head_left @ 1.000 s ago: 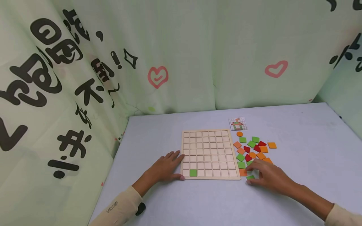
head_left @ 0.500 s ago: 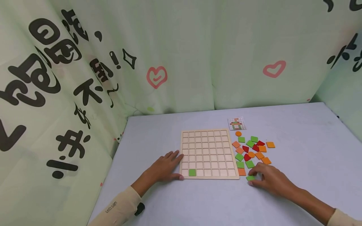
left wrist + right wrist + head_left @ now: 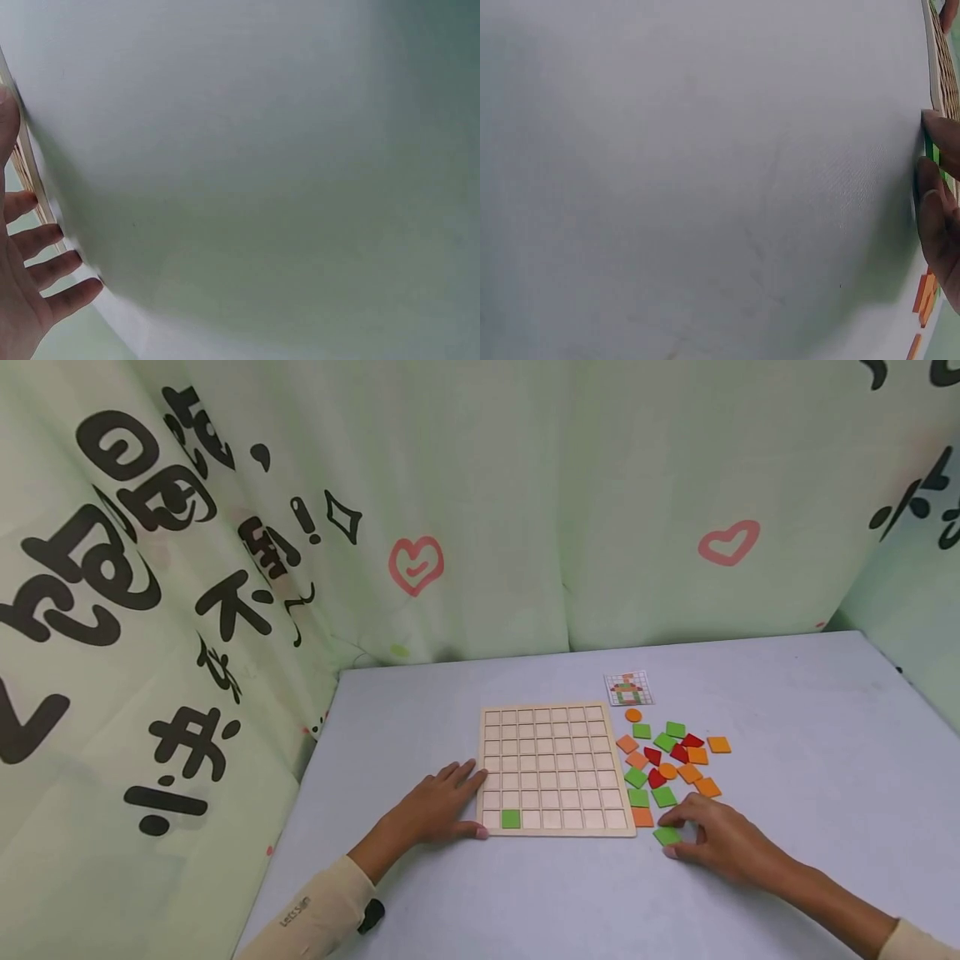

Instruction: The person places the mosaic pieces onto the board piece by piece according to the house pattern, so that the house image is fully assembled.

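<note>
A square wooden grid board (image 3: pixel 556 834) lies on the table, with one green square tile (image 3: pixel 511 819) set in its bottom row. My left hand (image 3: pixel 438 806) rests spread at the board's left edge, fingers and thumb along the frame; the left wrist view shows the fingers (image 3: pixel 61 268) extended by that edge. Off the board's lower right corner, my right hand (image 3: pixel 720 835) pinches another green square tile (image 3: pixel 666 836) between thumb and fingers, close over the table. In the right wrist view, a green edge (image 3: pixel 937 154) shows between thumb and fingertips.
Right of the board lie several loose tiles: green squares (image 3: pixel 663 797), orange squares (image 3: pixel 718 745), orange circles (image 3: pixel 633 715) and red pieces (image 3: pixel 657 778). A small pattern card (image 3: pixel 628 688) lies behind them. A patterned curtain (image 3: pixel 487 510) hangs behind the table.
My right hand has drawn slightly back from the loose tiles, uncovering a green square. The green tile between its fingers now shows more fully. My left hand has stayed at the board.
</note>
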`<act>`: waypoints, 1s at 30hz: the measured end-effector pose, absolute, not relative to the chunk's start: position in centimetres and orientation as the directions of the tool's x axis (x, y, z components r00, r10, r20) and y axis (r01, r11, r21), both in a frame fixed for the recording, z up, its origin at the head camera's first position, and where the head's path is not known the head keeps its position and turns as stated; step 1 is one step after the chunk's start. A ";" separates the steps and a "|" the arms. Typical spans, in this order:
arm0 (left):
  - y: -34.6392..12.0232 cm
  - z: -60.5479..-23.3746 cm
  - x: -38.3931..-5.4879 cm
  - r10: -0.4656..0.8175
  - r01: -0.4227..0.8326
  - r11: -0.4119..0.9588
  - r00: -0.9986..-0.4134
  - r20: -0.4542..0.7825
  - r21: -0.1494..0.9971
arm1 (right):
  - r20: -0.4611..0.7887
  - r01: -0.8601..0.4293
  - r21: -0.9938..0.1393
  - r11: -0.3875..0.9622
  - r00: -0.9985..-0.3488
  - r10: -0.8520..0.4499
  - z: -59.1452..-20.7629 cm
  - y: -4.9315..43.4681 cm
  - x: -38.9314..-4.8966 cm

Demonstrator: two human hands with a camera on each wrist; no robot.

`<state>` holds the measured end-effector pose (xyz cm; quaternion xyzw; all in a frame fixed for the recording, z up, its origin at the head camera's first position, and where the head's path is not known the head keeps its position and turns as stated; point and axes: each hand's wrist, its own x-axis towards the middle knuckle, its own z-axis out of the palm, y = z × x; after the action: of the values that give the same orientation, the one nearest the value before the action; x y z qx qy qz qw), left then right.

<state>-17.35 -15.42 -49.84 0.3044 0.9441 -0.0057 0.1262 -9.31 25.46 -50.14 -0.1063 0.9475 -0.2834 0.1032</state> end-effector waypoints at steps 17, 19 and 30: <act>-15.7 -49.9 -17.5 0.579 0.578 0.812 -0.780 -0.236 0.080 | -0.127 -0.142 -0.640 0.755 -0.950 -0.285 -50.1 25.1 -9.3; -15.7 -50.0 -17.5 0.579 0.579 0.811 -0.780 -0.238 0.079 | -0.126 -0.139 -0.654 0.744 -0.949 -0.288 -50.1 25.0 -9.3; -15.6 -50.1 -17.5 0.570 0.571 0.818 -0.783 -0.249 0.077 | -0.090 -0.179 -0.708 0.683 -0.937 -0.338 -49.0 24.4 -10.2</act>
<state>-17.49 -15.59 -50.12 0.3020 0.9442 -0.0014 0.1313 -10.21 24.42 -49.00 -0.1417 0.9111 -0.3718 0.1073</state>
